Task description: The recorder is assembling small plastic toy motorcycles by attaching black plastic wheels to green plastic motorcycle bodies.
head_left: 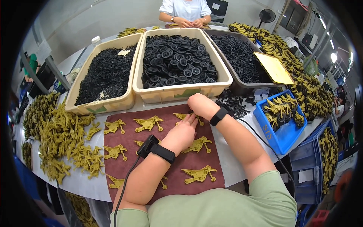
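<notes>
A reddish-brown mat [172, 189] carries several olive-yellow plastic frame parts laid out in rows. At its far right corner, my left hand [182, 132] holds one yellow plastic part [181, 115] down with its fingers pressed together. My right hand [204, 106] meets it there, closed with the fingertips pinched over the same part. A dark speck shows between the fingertips, but what the right hand pinches is too small and hidden to name. Other yellow parts [198, 145] lie nearby, and one is partly covered by my left wrist.
Beyond the mat stand a tub of black wheels [177, 60] and two tubs of small black parts [107, 72] [238, 56]. Yellow parts heap at left [62, 136]. At right sits a blue tray [278, 132] with wheeled assemblies. Cables run along both forearms. A co-worker [185, 13] sits opposite.
</notes>
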Motion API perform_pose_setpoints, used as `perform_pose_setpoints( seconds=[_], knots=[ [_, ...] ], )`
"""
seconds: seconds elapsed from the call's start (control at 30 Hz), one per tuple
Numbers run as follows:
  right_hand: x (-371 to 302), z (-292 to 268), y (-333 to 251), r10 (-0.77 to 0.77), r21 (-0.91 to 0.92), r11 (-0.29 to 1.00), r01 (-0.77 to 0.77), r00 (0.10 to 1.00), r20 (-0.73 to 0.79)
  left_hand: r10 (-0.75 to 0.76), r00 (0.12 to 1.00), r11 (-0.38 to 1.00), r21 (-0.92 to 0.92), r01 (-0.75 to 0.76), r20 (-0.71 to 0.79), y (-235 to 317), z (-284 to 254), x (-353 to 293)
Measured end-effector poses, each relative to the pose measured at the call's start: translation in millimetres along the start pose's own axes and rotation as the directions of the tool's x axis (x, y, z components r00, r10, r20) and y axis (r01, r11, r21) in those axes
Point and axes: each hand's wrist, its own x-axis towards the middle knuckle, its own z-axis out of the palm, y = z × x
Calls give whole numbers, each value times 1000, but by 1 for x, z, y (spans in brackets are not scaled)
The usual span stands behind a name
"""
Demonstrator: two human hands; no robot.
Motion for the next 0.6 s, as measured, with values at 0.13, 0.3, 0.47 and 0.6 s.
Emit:
perform_pose_setpoints(
  seconds=[0.13, 0.3, 0.47, 0.6],
  knots=[
    [-23, -8, 12, 23, 222, 975, 3, 993, -115, 22, 1000, 998, -56, -21, 16, -3, -2, 6],
    [-85, -16, 57, 310, 427, 895, -128, 867, -390, 63, 998, 996, -66, -64, -18, -12, 3, 2],
    [-146, -21, 94, 480, 325, 862, -389, 832, -279, 113, 992, 993, -39, -115, -55, -18, 5, 8],
    [-156, -14, 81, 410, 413, 851, -325, 902, -135, 118, 989, 992, 49, -114, -92, -10, -5, 0]
  ],
)
